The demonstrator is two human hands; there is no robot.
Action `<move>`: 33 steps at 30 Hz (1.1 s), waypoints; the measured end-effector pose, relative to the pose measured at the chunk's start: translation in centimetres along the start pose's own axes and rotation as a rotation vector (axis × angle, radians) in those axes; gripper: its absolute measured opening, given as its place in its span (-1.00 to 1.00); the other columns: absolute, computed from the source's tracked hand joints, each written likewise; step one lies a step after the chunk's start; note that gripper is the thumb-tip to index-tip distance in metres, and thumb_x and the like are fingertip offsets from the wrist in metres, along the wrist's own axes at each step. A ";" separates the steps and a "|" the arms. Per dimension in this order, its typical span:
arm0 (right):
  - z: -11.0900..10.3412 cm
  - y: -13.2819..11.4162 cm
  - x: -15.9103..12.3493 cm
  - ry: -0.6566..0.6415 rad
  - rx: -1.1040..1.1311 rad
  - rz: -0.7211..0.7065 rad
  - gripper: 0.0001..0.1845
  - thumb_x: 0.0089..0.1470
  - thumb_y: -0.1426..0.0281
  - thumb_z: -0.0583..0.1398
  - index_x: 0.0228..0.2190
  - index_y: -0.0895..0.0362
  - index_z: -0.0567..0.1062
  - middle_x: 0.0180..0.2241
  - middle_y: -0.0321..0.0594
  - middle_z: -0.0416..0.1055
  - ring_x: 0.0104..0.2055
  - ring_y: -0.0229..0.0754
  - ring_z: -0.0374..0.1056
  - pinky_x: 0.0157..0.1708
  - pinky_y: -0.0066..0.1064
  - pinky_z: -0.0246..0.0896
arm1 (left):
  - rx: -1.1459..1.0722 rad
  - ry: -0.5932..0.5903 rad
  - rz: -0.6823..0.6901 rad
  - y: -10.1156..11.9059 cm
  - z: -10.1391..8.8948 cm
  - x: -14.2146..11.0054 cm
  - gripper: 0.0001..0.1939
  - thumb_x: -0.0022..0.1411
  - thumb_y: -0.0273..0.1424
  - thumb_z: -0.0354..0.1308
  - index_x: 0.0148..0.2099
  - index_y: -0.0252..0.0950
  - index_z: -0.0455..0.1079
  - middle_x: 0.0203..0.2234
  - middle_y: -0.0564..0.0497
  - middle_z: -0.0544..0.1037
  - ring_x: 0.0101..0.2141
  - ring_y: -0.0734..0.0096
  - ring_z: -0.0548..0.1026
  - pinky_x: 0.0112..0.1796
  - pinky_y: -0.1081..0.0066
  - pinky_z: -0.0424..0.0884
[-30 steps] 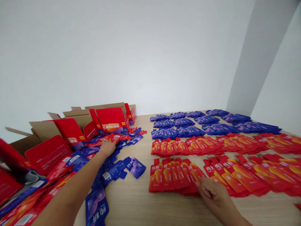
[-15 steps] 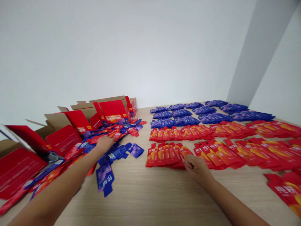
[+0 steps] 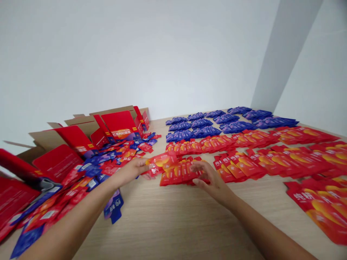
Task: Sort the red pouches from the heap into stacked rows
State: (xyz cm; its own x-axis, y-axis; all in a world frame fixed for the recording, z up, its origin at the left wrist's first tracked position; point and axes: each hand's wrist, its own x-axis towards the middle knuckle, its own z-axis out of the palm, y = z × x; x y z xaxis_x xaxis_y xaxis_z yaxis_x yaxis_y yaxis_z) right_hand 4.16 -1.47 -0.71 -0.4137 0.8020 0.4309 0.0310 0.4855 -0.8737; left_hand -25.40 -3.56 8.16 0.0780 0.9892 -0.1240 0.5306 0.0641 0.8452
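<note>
My left hand (image 3: 136,169) pinches a red pouch (image 3: 162,161) with an orange print, raised above the table between the loose pile and the rows. Its edges are blurred by motion, and whether there is more than one pouch I cannot tell. My right hand (image 3: 207,177) is open, fingers apart and curved, at the right end of a short overlapping row of red pouches (image 3: 176,174). That row is partly hidden by the held pouch and by my right fingers. To the left lies a jumbled pile of red and blue pouches (image 3: 108,159).
Open red cardboard boxes (image 3: 119,124) line the left rear. Further red pouch rows (image 3: 244,167) spread to the right, with blue pouch stacks (image 3: 202,122) behind them. Another red group (image 3: 322,206) lies near right. One blue pouch (image 3: 114,206) lies apart beside my left forearm. A wall rises behind.
My left hand has come away from the pile and moved right with a red pouch. My right hand has opened and shifted slightly left and up. The camera view has shifted.
</note>
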 end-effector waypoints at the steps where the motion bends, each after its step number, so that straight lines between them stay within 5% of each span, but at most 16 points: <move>1: 0.1 -0.2 0.0 -0.044 0.097 0.047 -0.55 0.00 0.23 0.22 -0.08 0.07 0.28 -0.10 -0.08 0.37 -0.06 -0.12 0.34 -0.24 -0.32 0.33 | -0.056 -0.130 -0.011 0.6 1.7 -0.2 -0.70 -0.03 -0.16 0.24 -0.48 -0.33 0.44 -0.57 -0.02 0.56 -0.51 0.34 0.51 -0.38 0.36 0.46; 3: 0.4 -0.3 0.0 -0.128 0.261 0.152 -0.56 0.00 0.14 0.22 -0.13 0.09 0.30 -0.22 -0.13 0.44 -0.21 -0.14 0.42 -0.35 -0.35 0.36 | -0.131 -0.314 -0.040 1.6 4.5 -0.2 -0.65 -0.03 -0.12 0.25 -0.41 -0.35 0.45 -0.56 -0.04 0.57 -0.53 0.36 0.52 -0.41 0.37 0.46; 5: 0.6 -0.2 0.1 -0.149 0.363 0.246 -0.61 0.02 0.06 0.17 -0.30 0.11 0.31 -0.45 -0.23 0.47 -0.48 -0.23 0.41 -0.54 -0.42 0.32 | -0.206 -0.364 -0.053 2.2 6.4 0.3 -0.63 -0.05 -0.11 0.27 -0.39 -0.36 0.44 -0.58 -0.04 0.56 -0.57 0.38 0.51 -0.46 0.40 0.45; 10: 0.3 0.1 0.3 0.041 0.371 0.364 -0.53 0.03 -0.05 0.08 -0.51 0.12 0.28 -0.70 -0.32 0.39 -0.73 -0.34 0.23 -0.71 -0.52 0.16 | -0.308 -0.225 -0.018 2.0 8.7 2.5 -0.60 -0.10 -0.08 0.29 -0.47 -0.34 0.37 -0.70 0.07 0.47 -0.70 0.54 0.37 -0.62 0.54 0.31; 15: -0.6 0.3 0.4 0.169 0.175 0.402 -0.50 -0.01 -0.10 0.08 -0.60 0.07 0.22 -0.85 -0.48 0.14 -0.82 -0.39 0.00 -0.82 -0.55 -0.14 | -0.297 -0.240 -0.023 0.9 10.2 3.5 -0.56 -0.08 0.00 0.23 -0.51 -0.32 0.32 -0.76 0.12 0.38 -0.75 0.61 0.26 -0.69 0.59 0.13; 19: -1.0 0.1 0.3 0.116 0.093 0.394 -0.48 -0.01 -0.07 0.10 -0.67 0.07 0.21 -0.84 -0.47 0.06 -0.81 -0.41 -0.07 -0.82 -0.53 -0.24 | -0.328 -0.202 -0.051 0.8 10.7 3.3 -0.53 -0.07 0.05 0.19 -0.54 -0.29 0.26 -0.77 0.15 0.35 -0.76 0.62 0.21 -0.70 0.57 0.06; 24: -0.8 -0.3 0.4 0.051 0.303 0.409 -0.55 -0.17 -0.02 0.25 -0.61 0.07 0.27 -0.72 -0.42 0.21 -0.71 -0.36 0.08 -0.75 -0.52 -0.05 | -0.347 -0.257 0.006 0.6 10.4 3.0 -0.54 -0.06 0.00 0.22 -0.58 -0.29 0.21 -0.81 0.21 0.22 -0.76 0.68 0.09 -0.71 0.57 -0.07; 28: -0.7 -0.3 0.4 0.031 0.328 0.487 -0.53 -0.16 -0.02 0.25 -0.60 0.09 0.25 -0.76 -0.50 0.09 -0.76 -0.43 -0.06 -0.79 -0.56 -0.22 | -0.453 -0.173 -0.068 0.5 10.1 3.3 -0.56 -0.11 -0.08 0.30 -0.58 -0.31 0.22 -0.79 0.21 0.24 -0.77 0.70 0.07 -0.73 0.59 -0.11; 33: -0.5 -0.3 0.4 0.145 0.334 0.481 -0.55 -0.12 -0.03 0.22 -0.51 0.09 0.31 -0.78 -0.52 0.10 -0.79 -0.44 -0.08 -0.81 -0.56 -0.23 | -0.870 0.002 -0.076 1.0 9.5 3.7 -0.68 -0.17 -0.38 0.39 -0.34 -0.33 0.37 -0.60 0.15 0.45 -0.68 0.68 0.33 -0.66 0.66 0.23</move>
State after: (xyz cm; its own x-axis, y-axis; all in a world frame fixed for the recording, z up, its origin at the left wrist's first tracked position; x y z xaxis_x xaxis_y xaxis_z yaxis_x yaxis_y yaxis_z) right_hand 4.45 -1.06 -0.17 -0.2949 0.9552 -0.0245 -0.1134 -0.0605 -0.9917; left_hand -16.59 -1.08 3.61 0.0665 0.9783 -0.1961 -0.2983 0.2071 0.9317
